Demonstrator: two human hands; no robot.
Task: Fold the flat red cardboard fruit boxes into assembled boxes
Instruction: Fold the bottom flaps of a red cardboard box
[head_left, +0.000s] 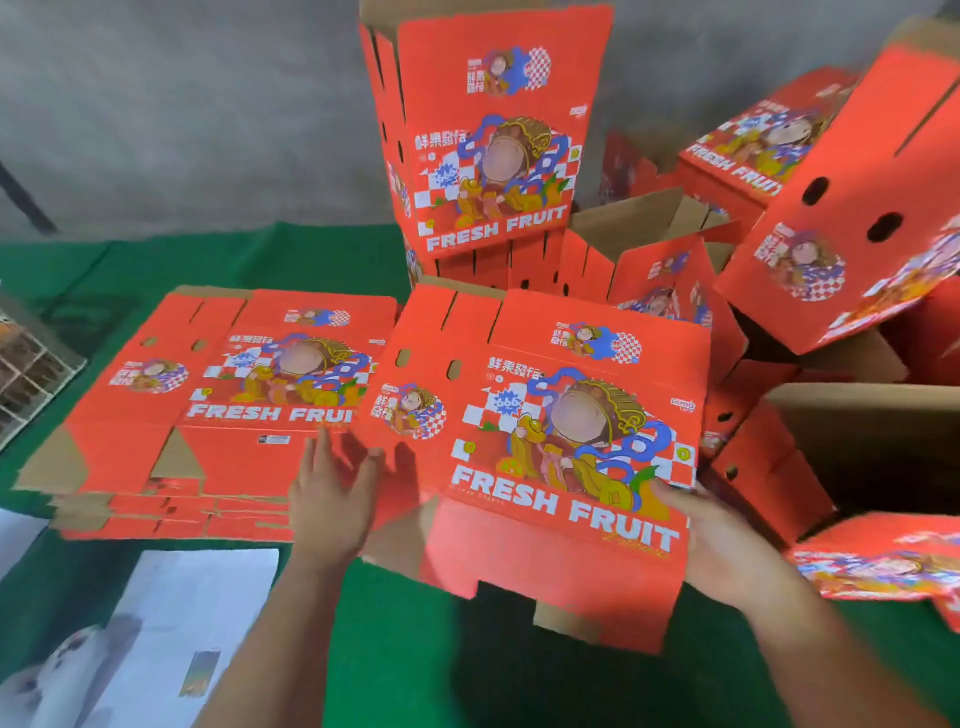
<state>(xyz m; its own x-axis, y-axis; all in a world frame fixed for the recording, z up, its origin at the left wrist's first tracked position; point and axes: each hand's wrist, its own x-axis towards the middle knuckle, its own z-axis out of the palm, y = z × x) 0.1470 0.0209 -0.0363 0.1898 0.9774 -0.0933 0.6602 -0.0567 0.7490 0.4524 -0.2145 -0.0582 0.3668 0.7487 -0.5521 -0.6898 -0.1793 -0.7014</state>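
Observation:
A flat red "FRESH FRUIT" box (550, 457) is lifted off the green table in front of me, tilted with its printed face up. My left hand (332, 499) grips its left edge near the bottom. My right hand (722, 540) holds its lower right edge, fingers under the board. To the left a stack of flat red boxes (218, 415) lies on the table. An assembled red box (488, 130) stands upright at the back centre.
Several assembled and half-folded red boxes (841, 208) are piled at the right, with an open brown carton (872, 441) among them. White printed sheets (171, 623) lie at the lower left on the green tablecloth (467, 675). A wire crate (26, 374) sits at the left edge.

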